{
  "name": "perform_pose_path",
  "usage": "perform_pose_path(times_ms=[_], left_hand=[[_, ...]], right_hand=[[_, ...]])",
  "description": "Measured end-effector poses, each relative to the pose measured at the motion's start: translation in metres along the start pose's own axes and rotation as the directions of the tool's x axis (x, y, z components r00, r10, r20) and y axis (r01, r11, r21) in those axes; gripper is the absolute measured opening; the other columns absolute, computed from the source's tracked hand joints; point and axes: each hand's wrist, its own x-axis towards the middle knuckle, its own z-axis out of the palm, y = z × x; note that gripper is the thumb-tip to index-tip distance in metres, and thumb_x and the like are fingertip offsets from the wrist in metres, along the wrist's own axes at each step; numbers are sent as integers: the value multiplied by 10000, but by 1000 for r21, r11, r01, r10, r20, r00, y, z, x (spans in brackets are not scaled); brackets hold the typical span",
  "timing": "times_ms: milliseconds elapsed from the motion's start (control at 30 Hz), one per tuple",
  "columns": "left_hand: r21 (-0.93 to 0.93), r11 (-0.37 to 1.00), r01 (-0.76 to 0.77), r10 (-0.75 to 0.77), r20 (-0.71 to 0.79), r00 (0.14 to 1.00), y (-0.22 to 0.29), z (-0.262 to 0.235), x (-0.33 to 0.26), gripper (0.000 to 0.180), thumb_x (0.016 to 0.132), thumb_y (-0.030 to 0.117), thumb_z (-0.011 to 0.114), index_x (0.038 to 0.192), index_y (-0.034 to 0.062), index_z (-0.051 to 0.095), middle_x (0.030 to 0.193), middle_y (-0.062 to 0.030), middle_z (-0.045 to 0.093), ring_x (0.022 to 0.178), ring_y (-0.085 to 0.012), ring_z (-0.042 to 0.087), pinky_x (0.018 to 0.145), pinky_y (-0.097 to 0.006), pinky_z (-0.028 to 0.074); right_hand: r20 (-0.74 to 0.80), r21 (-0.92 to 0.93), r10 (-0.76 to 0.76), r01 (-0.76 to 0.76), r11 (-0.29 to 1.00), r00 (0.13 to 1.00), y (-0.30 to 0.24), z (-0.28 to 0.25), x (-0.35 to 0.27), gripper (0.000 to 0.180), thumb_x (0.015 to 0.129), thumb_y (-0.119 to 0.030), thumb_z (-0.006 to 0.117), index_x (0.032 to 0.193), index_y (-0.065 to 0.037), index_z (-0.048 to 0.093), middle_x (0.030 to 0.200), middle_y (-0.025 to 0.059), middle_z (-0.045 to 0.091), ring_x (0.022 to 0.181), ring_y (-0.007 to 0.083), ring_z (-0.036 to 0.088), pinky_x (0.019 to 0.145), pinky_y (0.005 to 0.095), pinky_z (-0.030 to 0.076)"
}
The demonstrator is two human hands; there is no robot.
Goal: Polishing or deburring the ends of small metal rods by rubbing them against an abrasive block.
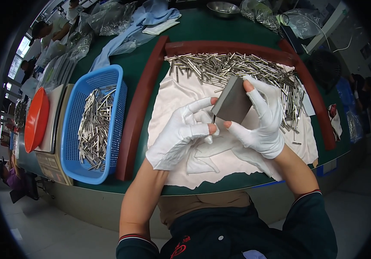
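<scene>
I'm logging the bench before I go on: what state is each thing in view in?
Right hand: gloved, closed on the gray block
Gray block: tilted
Left hand: gloved, at the block's edge, grip unclear
Pale cloth: spread out, wrinkled
Metal rods: loose, heaped on the cloth's far and right parts
Blue basket: upright, holding other rods
Metal bowl: upright
Blue fabric: crumpled

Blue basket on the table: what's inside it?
Many slim metal rods lie loose inside the blue basket; whatever sits beneath the top layer is covered.
</scene>
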Motion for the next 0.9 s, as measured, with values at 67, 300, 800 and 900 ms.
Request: perform_pose_path(times_ms=[67,300,800,900], left_hand=[[52,998,28,-30,37,999,1,1,1,706,805,22,720,1413,-71,372,951,-113,666,785,-119,640,637,-221,523],[79,996,41,-40,-10,999,-3,-7,2,483,791,5,725,1232,-42,533,930,-74,649,817,-125,652,647,-244,546],[-61,995,-82,83,21,996,-1,2,3,818,746,52,776,1443,-16,352,841,-38,595,758,-141,614,655,-236,492],[-74,994,-76,78,35,996,-2,-1,4,814,748,44,770,1443,-21,350,834,-26,579,773,-144,620,651,-235,496]], right_hand=[[-6,0,8,-8,1000,1000,-5,3,1,885,567,-217,840,1362,-51,488,1246,147,552,999,295,534,852,396,427],[13,38,10,-11,999,1000,-3,1,0,878,568,-216,847,1350,-40,489,1243,154,555,995,291,535,844,398,432],[9,61,135,-135,989,991,-1,-4,0,854,592,-197,835,1355,-43,482,1226,145,537,1028,295,523,883,400,432],[7,45,108,-108,993,994,-1,-2,-1,862,586,-200,836,1354,-37,481,1226,149,540,1026,293,523,871,403,435]])
